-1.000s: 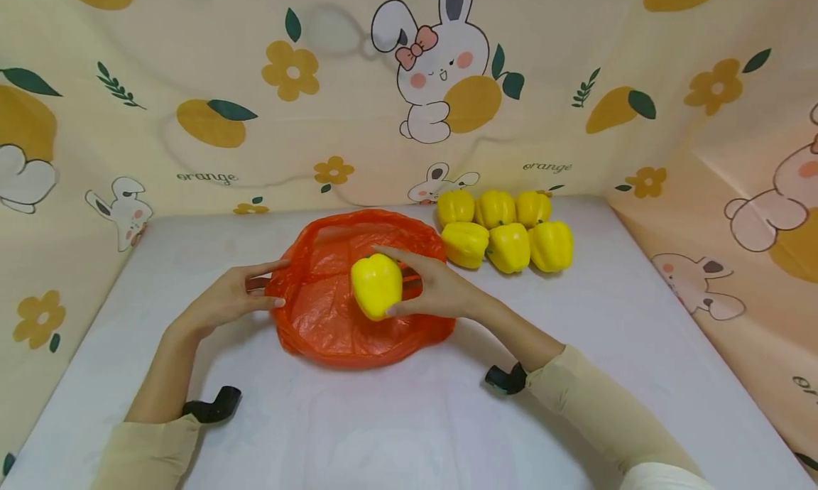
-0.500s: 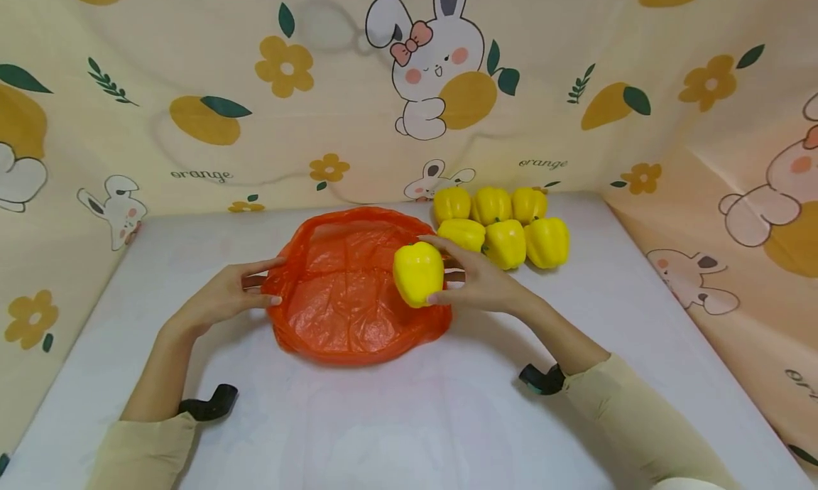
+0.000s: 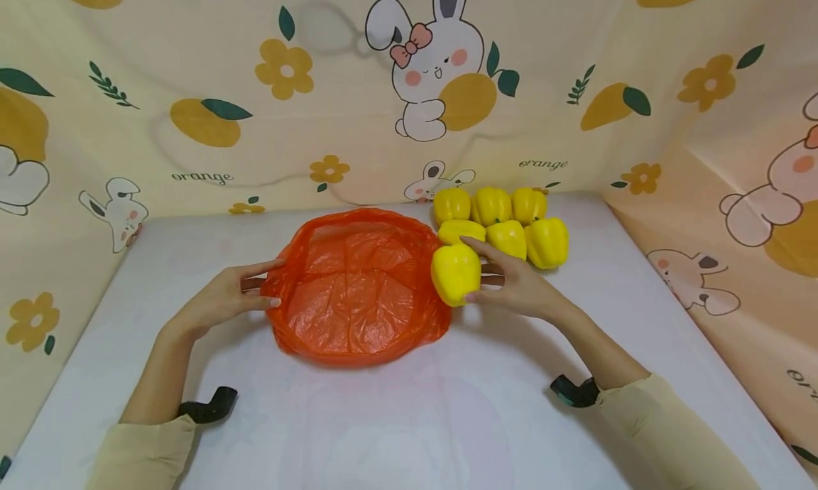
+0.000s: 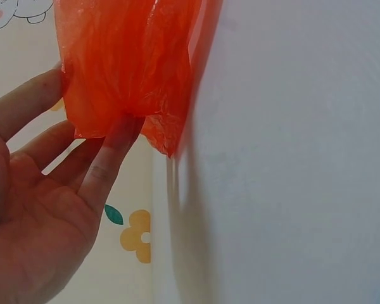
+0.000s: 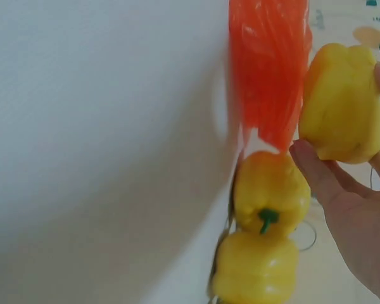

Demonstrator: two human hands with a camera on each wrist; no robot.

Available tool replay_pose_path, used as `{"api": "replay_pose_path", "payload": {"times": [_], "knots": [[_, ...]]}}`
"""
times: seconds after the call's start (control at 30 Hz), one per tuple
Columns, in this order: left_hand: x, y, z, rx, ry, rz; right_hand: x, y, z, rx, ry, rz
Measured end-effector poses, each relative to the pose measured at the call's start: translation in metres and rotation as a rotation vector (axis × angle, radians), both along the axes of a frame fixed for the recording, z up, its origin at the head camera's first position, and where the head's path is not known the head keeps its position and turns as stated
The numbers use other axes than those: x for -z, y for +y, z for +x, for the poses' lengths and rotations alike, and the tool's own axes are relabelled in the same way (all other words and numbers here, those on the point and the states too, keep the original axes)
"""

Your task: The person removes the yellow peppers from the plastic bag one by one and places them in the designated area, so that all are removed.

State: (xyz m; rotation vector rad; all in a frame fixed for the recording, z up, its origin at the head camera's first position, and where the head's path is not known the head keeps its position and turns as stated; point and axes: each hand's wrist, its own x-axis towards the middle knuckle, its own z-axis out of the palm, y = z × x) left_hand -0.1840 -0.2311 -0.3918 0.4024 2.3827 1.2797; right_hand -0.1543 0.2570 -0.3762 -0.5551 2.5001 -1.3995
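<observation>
My right hand (image 3: 516, 284) holds a yellow bell pepper (image 3: 456, 275) with thumb and fingers, above the right rim of a red plastic bag (image 3: 351, 298). The bag stands with its mouth wide, and no pepper shows inside. In the right wrist view the held pepper (image 5: 345, 104) is beside the bag's side (image 5: 269, 63). At the bag's left edge my left hand (image 3: 217, 298) touches the plastic with spread, fairly straight fingers. The left wrist view shows those fingers (image 4: 101, 171) against the bag's side (image 4: 126, 63), some tips hidden by it.
Several yellow bell peppers (image 3: 492, 206) lie in two rows behind the right hand, close to the bag's right side. A patterned cloth wall (image 3: 345, 142) rises behind the white table (image 3: 383, 426), with another on the right (image 3: 722, 192).
My right hand has moved right with the bell pepper, from over the middle of the bag to its right rim. My left hand stays at the bag's left edge.
</observation>
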Motion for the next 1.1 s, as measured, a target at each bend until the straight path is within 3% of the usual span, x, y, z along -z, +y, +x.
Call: {"api": "replay_pose_path", "payload": {"times": [0.37,0.73,1.0,1.1], "knots": [[-0.002,0.003,0.000,0.025,0.015,-0.012,0.018,0.021,0.010,0.052,-0.007,0.049],[0.001,0.003,0.000,0.026,0.030,-0.014,0.032,0.024,0.009,0.085,-0.007,0.046],[-0.001,0.004,0.005,-0.004,0.067,0.003,0.024,0.026,0.009,0.083,0.043,0.074],[0.000,0.001,0.010,-0.034,0.128,-0.040,0.015,0.034,0.013,0.110,0.102,0.095]]}}
